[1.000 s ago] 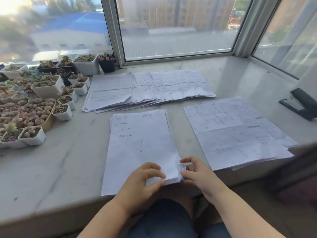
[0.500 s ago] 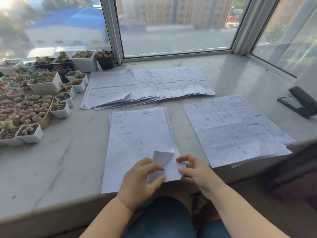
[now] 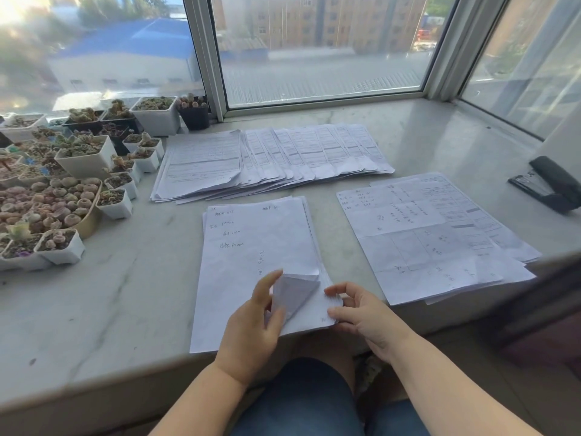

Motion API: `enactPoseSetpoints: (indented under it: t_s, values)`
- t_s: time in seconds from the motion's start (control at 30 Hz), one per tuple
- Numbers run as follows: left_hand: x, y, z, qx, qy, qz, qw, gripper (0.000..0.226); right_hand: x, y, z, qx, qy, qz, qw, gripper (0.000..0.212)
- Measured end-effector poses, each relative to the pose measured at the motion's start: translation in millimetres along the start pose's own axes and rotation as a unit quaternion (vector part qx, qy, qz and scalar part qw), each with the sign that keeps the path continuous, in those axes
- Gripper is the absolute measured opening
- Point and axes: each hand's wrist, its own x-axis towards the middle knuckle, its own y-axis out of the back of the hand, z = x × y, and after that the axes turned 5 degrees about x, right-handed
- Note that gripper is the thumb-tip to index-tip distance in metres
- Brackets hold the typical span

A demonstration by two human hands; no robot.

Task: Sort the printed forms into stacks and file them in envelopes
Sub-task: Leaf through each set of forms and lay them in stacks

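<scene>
Near stack on worktop, in front of person, long axis running away toward window. Left hand pinches top sheet's lower right corner, curled up and back, likely to peel one form off. Right hand, fingers loosely bent, steadies stack's right edge so lower sheets stay. Fanned forms beyond stack; right pile beside it, slightly skewed.

Small white pots of succulents crowded at far left on the marble table; one black pot against the window frame; black stapler lying at far right; buildings beyond the glass.
</scene>
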Motion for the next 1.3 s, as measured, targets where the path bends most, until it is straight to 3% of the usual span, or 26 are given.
enactPoseSetpoints:
  t_s: [0.07,0.17,0.53,0.67,0.8,1.07,1.3]
  values:
    - [-2,0,3,0.010,-0.028,-0.014,0.999,0.050,0,0,0,0.003,0.000,-0.001,1.000,0.030]
    - [1,1,5,0.102,-0.064,-0.077,0.990,0.025,0,0,0,0.013,0.001,0.002,1.000,0.029]
    - [11,6,0,0.098,-0.051,-0.133,0.985,0.039,3,0,3,0.041,-0.001,0.002,0.999,0.026]
    - [11,6,1,0.096,-0.039,-0.121,0.987,0.028,2,0,2,0.040,0.000,0.003,0.999,0.026]
    - [11,6,0,0.105,-0.046,-0.143,0.983,0.041,2,0,2,0.044,-0.001,0.000,0.999,0.026]
    - [13,12,0,0.038,-0.025,-0.135,0.990,0.010,0,0,0,0.037,-0.002,0.001,0.999,0.027]
    - [11,2,0,0.001,0.060,-0.051,0.997,0.028,-1,0,0,0.050,-0.004,0.000,0.999,0.030]
